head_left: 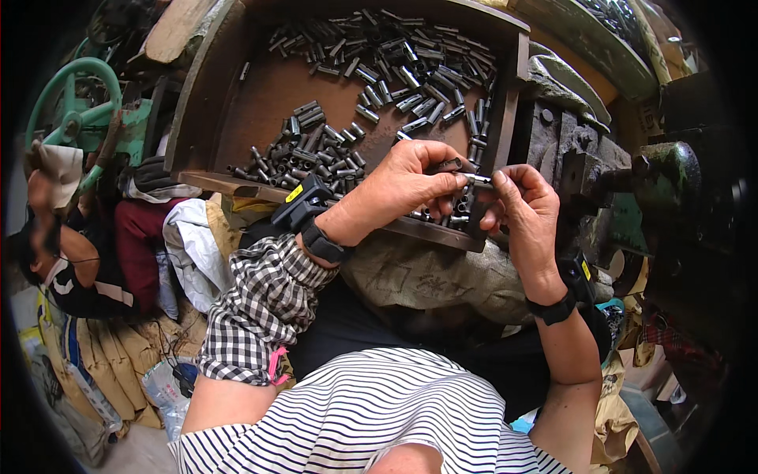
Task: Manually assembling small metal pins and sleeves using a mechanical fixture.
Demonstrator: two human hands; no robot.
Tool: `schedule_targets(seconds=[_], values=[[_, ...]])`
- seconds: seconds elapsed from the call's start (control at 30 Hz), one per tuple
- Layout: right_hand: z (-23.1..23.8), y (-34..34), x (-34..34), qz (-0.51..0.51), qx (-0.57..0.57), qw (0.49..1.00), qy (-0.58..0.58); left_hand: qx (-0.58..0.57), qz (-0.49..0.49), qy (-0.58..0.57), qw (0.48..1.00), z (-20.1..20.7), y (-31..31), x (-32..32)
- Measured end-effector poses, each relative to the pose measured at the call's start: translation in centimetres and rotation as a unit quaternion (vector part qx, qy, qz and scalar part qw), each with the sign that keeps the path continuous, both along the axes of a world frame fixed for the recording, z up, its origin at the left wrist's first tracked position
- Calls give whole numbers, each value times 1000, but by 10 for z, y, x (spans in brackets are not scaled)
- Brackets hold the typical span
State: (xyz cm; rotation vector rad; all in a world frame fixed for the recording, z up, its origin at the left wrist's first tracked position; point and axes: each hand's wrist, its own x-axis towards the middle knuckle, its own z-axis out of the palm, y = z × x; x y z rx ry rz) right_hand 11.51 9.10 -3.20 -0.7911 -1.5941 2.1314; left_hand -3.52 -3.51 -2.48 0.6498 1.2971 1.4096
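Over the near right corner of a brown wooden tray (189, 99), both my hands meet at a small shiny metal tube (478, 182). My left hand (407, 180) is closed, its thumb and fingers pinching the tube's left end. A second, darker metal tube (447, 165) shows between the fingers of that hand. My right hand (530, 207) pinches the tube's right end with thumb and forefinger. A dense pile of short metal tubes (312, 158) lies in the tray left of my hands. More metal tubes (410, 79) are scattered toward its far side, and several sit under my fingers.
At the right stands a dark, greasy machine (667, 186). A green handwheel (73, 118) is at the far left, with another person (79, 253) close to it. A grey-brown sack (426, 276) lies below the tray's near edge.
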Motion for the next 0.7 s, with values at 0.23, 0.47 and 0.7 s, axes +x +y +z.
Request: schedule_targets(seconds=[0.23,0.47,0.7], values=[[-2,2,0,3,-75,997,9,-15,-14,7,1000,0,-1,-1],[-4,6,1,35,-151,987,27,-12,-37,22,999,0,-1,-2],[7,9,5,79,-199,977,22,-7,-84,79,993,8,5,7]])
